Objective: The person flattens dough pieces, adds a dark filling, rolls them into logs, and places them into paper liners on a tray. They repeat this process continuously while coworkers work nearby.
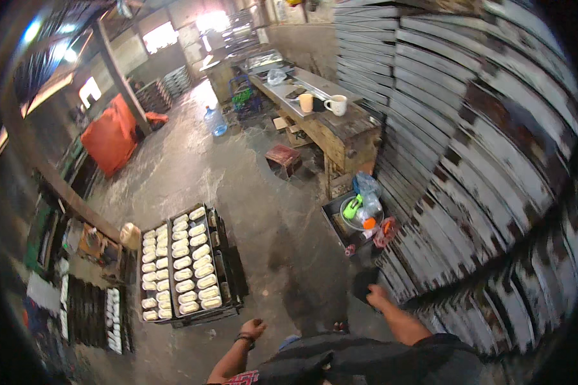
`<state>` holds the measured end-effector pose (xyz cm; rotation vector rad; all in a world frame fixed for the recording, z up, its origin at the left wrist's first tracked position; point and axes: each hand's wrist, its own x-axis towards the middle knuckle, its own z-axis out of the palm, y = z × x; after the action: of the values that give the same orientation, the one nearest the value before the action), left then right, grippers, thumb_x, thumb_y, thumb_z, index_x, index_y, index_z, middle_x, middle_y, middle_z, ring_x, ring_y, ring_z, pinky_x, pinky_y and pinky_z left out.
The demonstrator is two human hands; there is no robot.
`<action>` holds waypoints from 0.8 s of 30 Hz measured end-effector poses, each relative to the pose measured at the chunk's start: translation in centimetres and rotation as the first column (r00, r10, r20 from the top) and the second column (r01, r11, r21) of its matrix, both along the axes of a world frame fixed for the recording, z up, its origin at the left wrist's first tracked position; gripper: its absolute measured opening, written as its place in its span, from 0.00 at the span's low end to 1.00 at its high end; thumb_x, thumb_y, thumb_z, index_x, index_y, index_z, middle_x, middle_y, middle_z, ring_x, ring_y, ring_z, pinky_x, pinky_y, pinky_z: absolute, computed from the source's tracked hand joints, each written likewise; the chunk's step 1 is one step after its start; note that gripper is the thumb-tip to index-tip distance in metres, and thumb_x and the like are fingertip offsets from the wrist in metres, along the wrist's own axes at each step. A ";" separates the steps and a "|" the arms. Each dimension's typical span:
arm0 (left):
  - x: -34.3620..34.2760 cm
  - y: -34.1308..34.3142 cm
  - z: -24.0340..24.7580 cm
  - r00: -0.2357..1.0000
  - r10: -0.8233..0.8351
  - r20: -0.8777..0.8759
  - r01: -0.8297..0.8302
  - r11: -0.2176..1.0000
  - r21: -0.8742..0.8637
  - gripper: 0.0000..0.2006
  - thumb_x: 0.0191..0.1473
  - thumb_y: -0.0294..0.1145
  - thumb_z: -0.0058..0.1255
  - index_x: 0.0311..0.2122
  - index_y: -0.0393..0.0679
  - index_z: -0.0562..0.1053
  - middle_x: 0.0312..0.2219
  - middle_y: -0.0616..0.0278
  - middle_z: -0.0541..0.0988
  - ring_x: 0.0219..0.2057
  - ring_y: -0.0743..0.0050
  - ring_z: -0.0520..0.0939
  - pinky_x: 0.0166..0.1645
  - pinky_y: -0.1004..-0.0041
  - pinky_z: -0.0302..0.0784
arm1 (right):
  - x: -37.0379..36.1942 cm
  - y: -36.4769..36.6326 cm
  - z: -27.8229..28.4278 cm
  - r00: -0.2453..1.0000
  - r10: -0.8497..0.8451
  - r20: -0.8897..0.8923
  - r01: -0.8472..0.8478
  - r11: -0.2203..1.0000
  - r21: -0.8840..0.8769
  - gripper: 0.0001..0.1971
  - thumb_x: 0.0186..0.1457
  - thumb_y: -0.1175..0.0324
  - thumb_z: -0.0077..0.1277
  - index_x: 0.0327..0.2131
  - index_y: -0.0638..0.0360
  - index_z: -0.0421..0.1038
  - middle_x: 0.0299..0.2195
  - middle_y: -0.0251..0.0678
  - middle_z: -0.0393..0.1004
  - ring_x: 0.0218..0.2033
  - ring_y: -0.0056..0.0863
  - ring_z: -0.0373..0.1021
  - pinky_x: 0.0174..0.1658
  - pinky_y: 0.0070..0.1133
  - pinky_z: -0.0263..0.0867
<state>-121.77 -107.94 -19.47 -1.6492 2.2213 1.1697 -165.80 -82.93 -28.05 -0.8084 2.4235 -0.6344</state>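
My left hand (253,328) hangs over the floor in front of my body, with a dark band at the wrist. Its fingers are curled in, and nothing shows in them. To its left are dark metal trays (171,269) in stacks, holding rows of pale oblong pieces (205,281) that look like dough. Out to the right, my right hand (377,296) is closed on a dark, soft-looking thing (365,282), whose kind I cannot make out. That hand is beside the tall stacks of metal trays (424,256).
Ahead right stands a wooden workbench (359,131) with a white mug (337,104) and a beige cup (306,102). A red stool (284,158), a blue water jug (215,122) and a tray of bottles and bags (336,218) are on the floor. An orange cover (112,135) hangs left.
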 end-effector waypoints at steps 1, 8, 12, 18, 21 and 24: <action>2.5 -0.7 -1.2 0.998 0.036 0.050 -0.035 0.999 -0.007 0.24 0.50 0.51 0.54 0.45 0.42 0.78 0.39 0.51 0.82 0.43 0.56 0.82 0.49 0.61 0.75 | -1.8 -5.9 1.9 0.999 0.039 0.008 -0.038 0.991 -0.125 0.23 0.44 0.65 0.56 0.47 0.60 0.74 0.45 0.48 0.75 0.49 0.45 0.71 0.53 0.33 0.66; 10.7 -1.5 -7.5 0.830 0.311 0.464 -0.466 0.843 0.269 0.23 0.49 0.51 0.50 0.39 0.40 0.79 0.35 0.45 0.81 0.39 0.48 0.82 0.45 0.58 0.77 | -3.8 -32.5 14.9 0.802 0.201 0.563 0.170 0.826 -0.538 0.17 0.48 0.75 0.57 0.45 0.61 0.74 0.38 0.35 0.78 0.37 0.27 0.73 0.41 0.25 0.70; 7.6 -9.2 -11.3 0.812 0.425 0.400 -0.551 0.784 0.286 0.23 0.50 0.49 0.51 0.41 0.38 0.78 0.37 0.45 0.81 0.40 0.48 0.82 0.45 0.59 0.77 | -3.3 -41.9 20.6 0.571 0.263 0.777 0.377 0.757 -0.534 0.15 0.52 0.80 0.54 0.45 0.60 0.73 0.38 0.32 0.77 0.36 0.22 0.73 0.40 0.23 0.70; -3.5 -32.3 -8.0 0.844 0.514 -0.154 -0.524 0.851 -0.033 0.24 0.53 0.47 0.54 0.44 0.34 0.76 0.37 0.46 0.81 0.39 0.52 0.82 0.44 0.62 0.77 | -12.4 -54.9 29.6 0.638 0.262 0.724 0.455 0.630 -0.629 0.16 0.53 0.78 0.54 0.46 0.57 0.70 0.35 0.27 0.74 0.31 0.16 0.70 0.31 0.16 0.64; -10.1 -41.4 -5.6 0.767 0.373 -0.523 -0.550 0.801 -0.236 0.24 0.56 0.50 0.49 0.43 0.34 0.76 0.33 0.53 0.82 0.35 0.59 0.82 0.41 0.64 0.77 | -20.1 -61.4 33.7 0.658 0.281 0.699 0.498 0.534 -0.683 0.19 0.54 0.77 0.54 0.50 0.60 0.66 0.36 0.26 0.69 0.32 0.15 0.66 0.30 0.14 0.60; -15.5 -45.0 -6.3 0.583 0.462 -0.668 -0.662 0.746 -0.063 0.15 0.56 0.40 0.53 0.38 0.36 0.76 0.24 0.64 0.77 0.25 0.77 0.76 0.31 0.74 0.74 | -28.2 -69.5 37.5 0.641 0.320 0.697 0.579 0.393 -0.714 0.25 0.54 0.77 0.54 0.55 0.62 0.61 0.35 0.28 0.68 0.28 0.15 0.64 0.26 0.15 0.59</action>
<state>-137.25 -152.98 -25.75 -2.5698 2.3652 1.8224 -193.98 -152.42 9.46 -0.4520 1.1327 -2.0502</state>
